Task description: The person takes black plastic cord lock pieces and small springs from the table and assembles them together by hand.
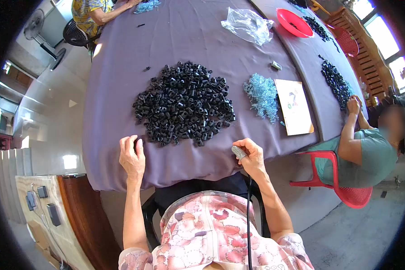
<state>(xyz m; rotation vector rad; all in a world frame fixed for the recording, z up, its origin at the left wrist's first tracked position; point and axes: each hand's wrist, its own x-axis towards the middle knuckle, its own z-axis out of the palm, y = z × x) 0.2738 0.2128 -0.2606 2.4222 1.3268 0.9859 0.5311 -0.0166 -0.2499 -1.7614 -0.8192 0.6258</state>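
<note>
Resting near the tabletop (189,40) edge: left hand (132,157) loosely curled, seems empty; right hand (250,157) bent, grey cover (239,152) on one digit, can't tell if it pinches anything. Just beyond, between and ahead of both, sits a heap of small black pieces (184,103). Probably light, stiff, a bit slick, not fragile; best pinched singly by the outer sides, since scooping would likely spill some. Right of it, blue pieces (262,96) beside a card (295,107); farther off, clear bag (247,26), red bowl (294,22).
</note>
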